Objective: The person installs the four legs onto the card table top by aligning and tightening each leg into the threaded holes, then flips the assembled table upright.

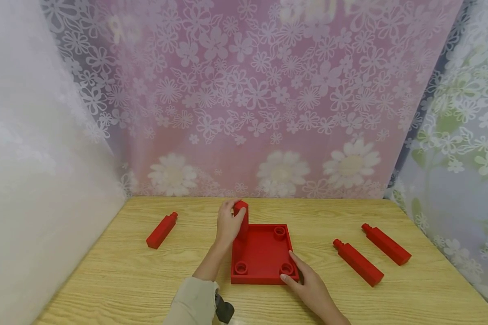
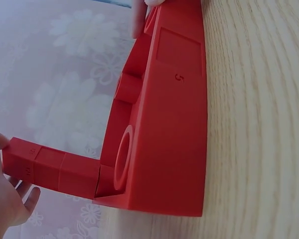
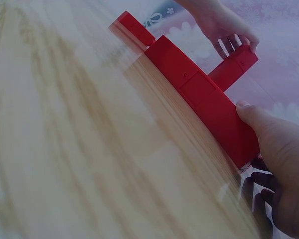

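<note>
A square red tray-like piece (image 1: 262, 253) with raised rims lies on the table, round sockets showing at three of its corners. At its far left corner a red leg (image 1: 242, 223) stands upright, and my left hand (image 1: 229, 225) grips its top between thumb and fingers. The left wrist view also shows this leg (image 2: 55, 167) meeting the tray's corner; its lower end is hidden inside the rim. My right hand (image 1: 311, 286) holds the near right corner of the tray, thumb over the rim, as the right wrist view shows with the thumb (image 3: 246, 112) on the edge.
One loose red leg (image 1: 161, 231) lies on the wooden table (image 1: 118, 289) to the left. Two more, a nearer leg (image 1: 358, 263) and a farther leg (image 1: 386, 244), lie to the right, their narrow ends pointing away. A floral curtain (image 1: 260, 113) hangs behind the table.
</note>
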The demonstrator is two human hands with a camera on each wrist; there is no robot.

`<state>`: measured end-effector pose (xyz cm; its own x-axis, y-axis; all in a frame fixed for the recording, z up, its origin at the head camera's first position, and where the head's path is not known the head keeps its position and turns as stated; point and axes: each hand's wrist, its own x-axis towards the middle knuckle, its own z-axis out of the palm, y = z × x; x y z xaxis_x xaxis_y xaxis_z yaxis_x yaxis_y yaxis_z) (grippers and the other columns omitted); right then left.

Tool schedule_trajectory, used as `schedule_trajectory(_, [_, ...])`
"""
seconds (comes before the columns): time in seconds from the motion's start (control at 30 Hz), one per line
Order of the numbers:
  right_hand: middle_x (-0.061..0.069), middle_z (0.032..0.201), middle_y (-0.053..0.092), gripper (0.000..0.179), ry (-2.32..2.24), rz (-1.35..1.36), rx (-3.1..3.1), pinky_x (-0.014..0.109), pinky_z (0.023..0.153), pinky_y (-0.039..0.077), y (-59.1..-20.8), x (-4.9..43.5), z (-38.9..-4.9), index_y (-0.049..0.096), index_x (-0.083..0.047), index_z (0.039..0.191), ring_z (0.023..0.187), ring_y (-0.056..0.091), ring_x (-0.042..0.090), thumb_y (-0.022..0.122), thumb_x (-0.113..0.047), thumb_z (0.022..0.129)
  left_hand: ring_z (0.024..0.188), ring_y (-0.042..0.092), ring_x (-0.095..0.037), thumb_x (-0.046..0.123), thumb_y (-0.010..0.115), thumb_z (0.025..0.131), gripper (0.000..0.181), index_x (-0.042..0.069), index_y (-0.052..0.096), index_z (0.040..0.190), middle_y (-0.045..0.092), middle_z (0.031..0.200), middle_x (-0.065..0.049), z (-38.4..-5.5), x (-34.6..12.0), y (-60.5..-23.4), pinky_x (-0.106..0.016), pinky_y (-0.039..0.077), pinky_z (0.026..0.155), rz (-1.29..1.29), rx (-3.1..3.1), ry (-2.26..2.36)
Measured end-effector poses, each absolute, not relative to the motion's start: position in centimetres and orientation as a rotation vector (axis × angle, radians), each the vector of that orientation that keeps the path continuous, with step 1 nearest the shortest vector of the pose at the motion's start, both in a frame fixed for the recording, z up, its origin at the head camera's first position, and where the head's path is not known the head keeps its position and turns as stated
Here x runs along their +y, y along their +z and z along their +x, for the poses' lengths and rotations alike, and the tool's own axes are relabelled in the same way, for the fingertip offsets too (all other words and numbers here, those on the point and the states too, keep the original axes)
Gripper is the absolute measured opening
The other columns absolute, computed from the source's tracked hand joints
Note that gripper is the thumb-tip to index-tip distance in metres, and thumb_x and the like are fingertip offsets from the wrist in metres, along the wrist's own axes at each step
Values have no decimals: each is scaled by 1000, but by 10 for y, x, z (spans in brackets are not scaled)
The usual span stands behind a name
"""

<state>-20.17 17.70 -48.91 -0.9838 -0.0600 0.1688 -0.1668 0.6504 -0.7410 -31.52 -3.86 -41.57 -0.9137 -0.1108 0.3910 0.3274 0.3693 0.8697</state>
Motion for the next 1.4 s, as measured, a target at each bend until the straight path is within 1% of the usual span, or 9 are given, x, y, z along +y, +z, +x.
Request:
schedule_trajectory(0.2, [14, 136, 44, 75, 1235, 194, -2736, 50, 95, 35, -489, 177, -202, 40, -11, 140, 123, 40, 33, 63, -51, 81, 101, 46, -26, 17, 52, 88, 30, 11, 65, 115, 54, 107, -8, -317, -37, -414, -44, 42, 79, -190, -2285, -1493])
schedule_trajectory(0.27, [14, 136, 44, 75, 1233, 194, -2736, 50, 95, 35, -490, 178, -202, 40, -11, 140, 123, 40, 33, 63, -51, 81, 104, 45, -26, 16, 52, 88, 29, 12, 65, 113, 54, 108, -8, -317, -36, -413, -45, 41, 81, -201, -2283, -1471])
schedule_trajectory(0.37, [14, 135, 44, 75, 1238, 192, -2736, 50, 95, 35, -490, 178, -202, 40, -11, 140, 123, 40, 33, 63, -51, 81, 105, 45, -26, 16, 53, 86, 30, 13, 66, 113, 53, 111, -7, -315, -34, -413, -44, 43, 79, -201, -2267, -1429])
schedule_trajectory(0.53, [14, 136, 44, 75, 1246, 190, -2743, 50, 96, 35, -491, 178, -202, 40, -11, 140, 123, 40, 33, 63, -51, 81, 102, 46, -24, 22, 61, 82, 38, 11, 61, 118, 52, 112, -7, -310, -28, -415, -39, 47, 70, -98, -2237, -1398])
schedule_trajectory(0.7, [14, 136, 44, 75, 1243, 191, -2741, 50, 96, 34, -491, 178, -202, 40, -12, 140, 123, 40, 33, 63, -51, 81, 98, 47, -22, 33, 70, 80, 48, 6, 53, 115, 51, 103, -5, -308, -22, -419, -38, 46, 71, 25, -2204, -1420])
schedule_trajectory(0.93, [14, 135, 44, 75, 1242, 195, -2734, 50, 96, 35, -491, 178, -201, 40, -12, 140, 123, 40, 33, 63, -50, 81, 91, 48, -21, 31, 72, 80, 40, 8, 52, 105, 49, 95, -4, -307, -21, -425, -37, 44, 69, 26, -2144, -1407])
schedule_trajectory(1.17, [14, 136, 44, 75, 1253, 186, -2736, 51, 95, 35, -490, 178, -202, 40, -12, 140, 123, 40, 33, 63, -51, 81, 93, 49, -27, 29, 70, 81, 39, 6, 56, 110, 51, 99, -6, -307, -25, -427, -38, 43, 70, -44, -2140, -1425])
schedule_trajectory(1.23, [14, 136, 44, 75, 1259, 183, -2735, 50, 95, 35, -490, 178, -202, 40, -12, 140, 123, 40, 33, 63, -51, 81, 93, 49, -26, 28, 70, 82, 40, 5, 57, 112, 52, 100, -6, -309, -28, -428, -39, 43, 70, -72, -2143, -1436])
schedule_trajectory(1.4, [14, 136, 44, 75, 1256, 178, -2735, 50, 95, 35, -491, 178, -202, 40, -13, 140, 123, 40, 33, 63, -51, 80, 92, 49, -20, 26, 67, 84, 39, 9, 58, 118, 54, 104, -3, -312, -32, -431, -35, 44, 67, -118, -2175, -1483])
